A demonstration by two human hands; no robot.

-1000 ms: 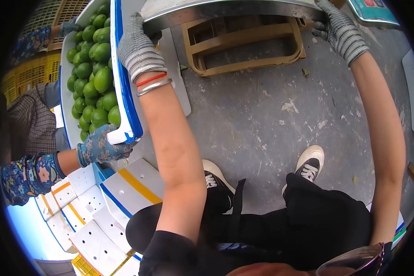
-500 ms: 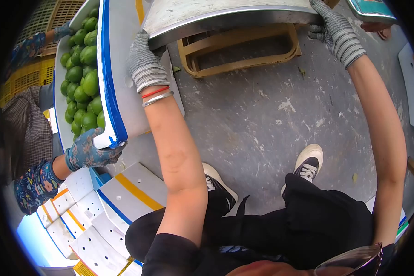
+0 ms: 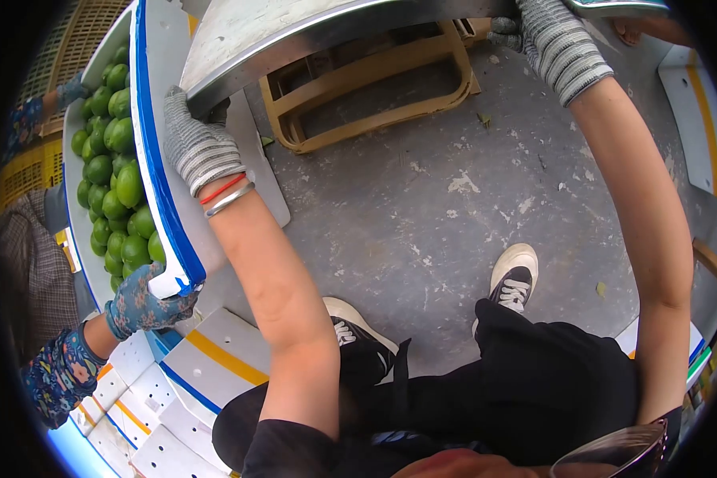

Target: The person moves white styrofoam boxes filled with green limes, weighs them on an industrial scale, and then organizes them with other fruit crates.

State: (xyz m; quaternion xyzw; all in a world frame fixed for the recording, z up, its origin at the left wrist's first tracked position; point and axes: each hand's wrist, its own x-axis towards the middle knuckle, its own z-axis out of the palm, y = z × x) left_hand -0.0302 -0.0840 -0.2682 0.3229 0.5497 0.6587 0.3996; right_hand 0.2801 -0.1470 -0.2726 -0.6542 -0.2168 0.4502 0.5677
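Observation:
A white-topped panel with a metal edge (image 3: 311, 49) spans the top of the view. My left hand (image 3: 199, 143), in a grey striped glove with a red band and a silver bangle at the wrist, is closed round its left corner. At the right end, my right hand (image 3: 556, 48), in a matching glove, grips the same edge; some of its fingers are hidden. Beside my left hand stands a white foam box with a blue taped rim (image 3: 161, 159), full of green fruit (image 3: 119, 171).
A co-worker's flowered gloves (image 3: 147, 303) hold the foam box at its near corner and far side. A brown frame (image 3: 374, 115) lies beneath the panel. White boxes (image 3: 215, 350) are stacked at lower left. Yellow crates (image 3: 28, 175) stand at far left. Another person's arm shows at top right.
The panel now sits lower and more tilted at its left end, with my left hand still on it. In the view, the fruit box, frame and both my hands have shifted left.

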